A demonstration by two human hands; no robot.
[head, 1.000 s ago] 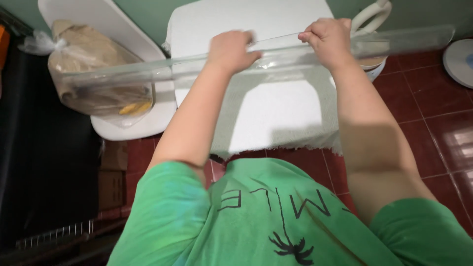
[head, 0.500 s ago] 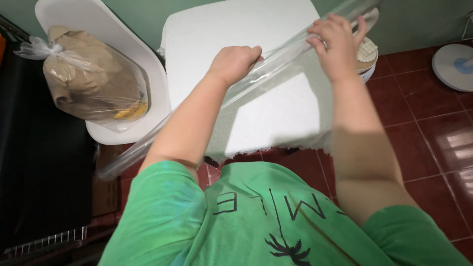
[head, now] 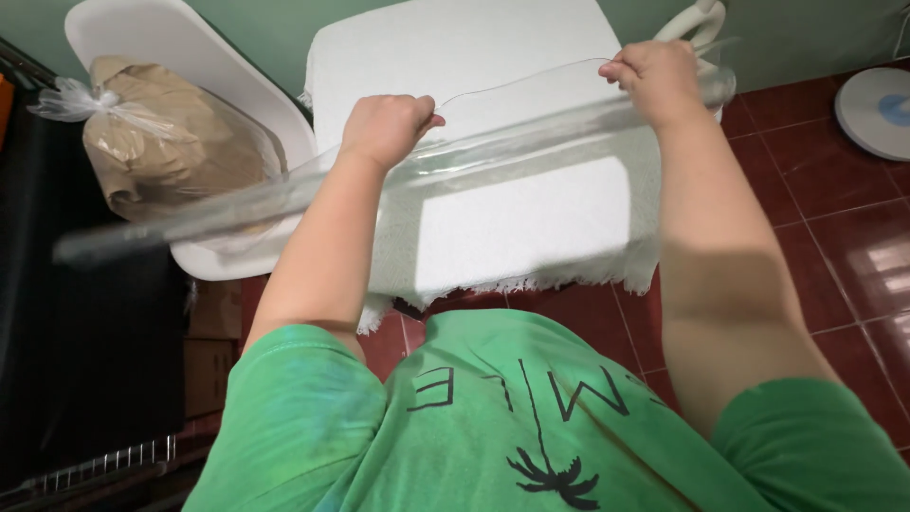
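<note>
A long roll of clear plastic film hangs in the air above the white cloth-covered table, tilted so its blurred far end dips low toward the left. A loose edge of film arcs between the two fists. The left hand is clenched on that edge, and the right hand pinches it higher up, near the roll's raised end. Off to the left, a white chair carries a tied clear bag of what looks like brown paper. Red floor tiles lie beneath.
</note>
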